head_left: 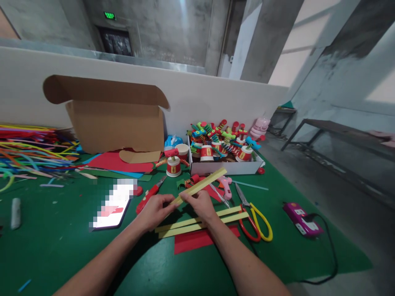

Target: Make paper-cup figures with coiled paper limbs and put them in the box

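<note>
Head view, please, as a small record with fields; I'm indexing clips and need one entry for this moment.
left hand: pinching a yellow strip
right hand: pinching the same strip
under the hands: two loose yellow strips, red paper
right of these: scissors, one handle red, one yellow
behind: pink glue gun, white box full of cup figures
surface: green
</note>
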`<state>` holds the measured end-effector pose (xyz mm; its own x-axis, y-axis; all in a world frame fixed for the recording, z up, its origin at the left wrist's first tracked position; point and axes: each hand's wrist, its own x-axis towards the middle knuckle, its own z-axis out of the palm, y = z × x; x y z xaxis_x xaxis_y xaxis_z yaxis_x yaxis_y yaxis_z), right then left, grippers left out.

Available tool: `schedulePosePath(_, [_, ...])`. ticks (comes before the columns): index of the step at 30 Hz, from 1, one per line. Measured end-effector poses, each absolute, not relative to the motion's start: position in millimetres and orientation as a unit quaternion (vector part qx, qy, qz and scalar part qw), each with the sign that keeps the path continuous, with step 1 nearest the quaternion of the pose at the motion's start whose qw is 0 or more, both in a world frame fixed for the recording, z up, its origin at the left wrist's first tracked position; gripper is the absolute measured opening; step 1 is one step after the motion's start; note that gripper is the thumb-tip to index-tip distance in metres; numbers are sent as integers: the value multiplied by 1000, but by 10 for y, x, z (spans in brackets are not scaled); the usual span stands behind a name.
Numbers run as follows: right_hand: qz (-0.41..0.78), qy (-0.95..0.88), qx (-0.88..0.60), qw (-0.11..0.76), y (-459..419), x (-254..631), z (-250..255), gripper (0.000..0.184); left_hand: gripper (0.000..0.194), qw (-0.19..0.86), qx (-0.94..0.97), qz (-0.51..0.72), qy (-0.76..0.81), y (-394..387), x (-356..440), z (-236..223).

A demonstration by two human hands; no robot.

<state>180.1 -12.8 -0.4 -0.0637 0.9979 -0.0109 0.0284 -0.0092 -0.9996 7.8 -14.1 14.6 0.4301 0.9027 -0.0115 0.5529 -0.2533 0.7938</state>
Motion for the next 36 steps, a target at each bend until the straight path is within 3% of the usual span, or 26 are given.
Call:
schedulePosePath(21, [300, -508, -569, 574, 107, 2302, 132, 43, 46, 482, 722, 139, 476, -5, -299, 426])
schedulePosePath(25, [332, -458, -559, 606, 139, 2339, 137, 46, 44, 487, 718, 137, 478, -4, -344, 475])
schedulePosePath(29, [405, -368, -509, 664, 148, 2312, 133, 65, 44, 505, 690, 195, 480, -28, -318, 469])
schedulePosePath(32, [530, -403, -443, 600, 67, 2152, 126, 73, 45, 515, 664, 234, 488, -55, -238, 420])
schedulePosePath(36, [589, -521, -408, 464, -81, 1851, 51, 51, 43, 529, 662, 233, 477, -77, -120, 335])
